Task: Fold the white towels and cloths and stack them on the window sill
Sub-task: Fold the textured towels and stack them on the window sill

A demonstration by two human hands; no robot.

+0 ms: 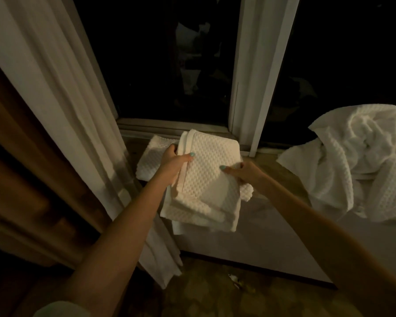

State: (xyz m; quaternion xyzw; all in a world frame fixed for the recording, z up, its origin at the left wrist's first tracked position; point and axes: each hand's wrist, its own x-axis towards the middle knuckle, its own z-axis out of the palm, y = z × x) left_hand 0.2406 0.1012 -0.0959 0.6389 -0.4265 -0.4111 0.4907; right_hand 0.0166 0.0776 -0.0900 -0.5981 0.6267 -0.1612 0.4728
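towel (209, 177) judged soft, light, floppy | pinched at left edge by left hand (173, 163), at right edge by right hand (245, 172) | best supported from beneath

Both bare forearms reached forward and converged, the left from the lower left, the right from the lower right. The left hand (174, 162) gripped the left edge of the folded towel (210, 179), thumb on top and fingers curled beneath. The right hand (244, 172) pinched its right edge likewise, thumb laid on top.
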